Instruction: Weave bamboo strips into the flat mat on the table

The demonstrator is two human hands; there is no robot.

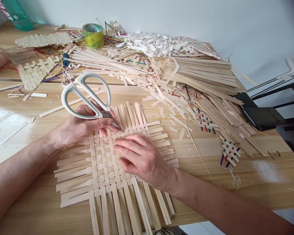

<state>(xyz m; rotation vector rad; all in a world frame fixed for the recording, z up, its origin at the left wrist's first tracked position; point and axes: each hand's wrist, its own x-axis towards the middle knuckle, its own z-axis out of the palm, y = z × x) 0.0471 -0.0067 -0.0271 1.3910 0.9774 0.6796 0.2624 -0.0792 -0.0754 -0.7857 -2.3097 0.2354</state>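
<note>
1. We are seeing the left hand grasping white-handled scissors near the pivot, tips just beside the upper strips of a woven bamboo mat.
2. The right hand is pressing open on the mat, lower centre of the frame, on the table.
3. We are risking a nicked strip if the tips slip, or loosened weaving if the pressure lifts.

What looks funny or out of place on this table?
The black phone seems to poke out past the right edge of the wooden table, so it looks like it could tip off. Loose bamboo strips also lie scattered about.
</note>
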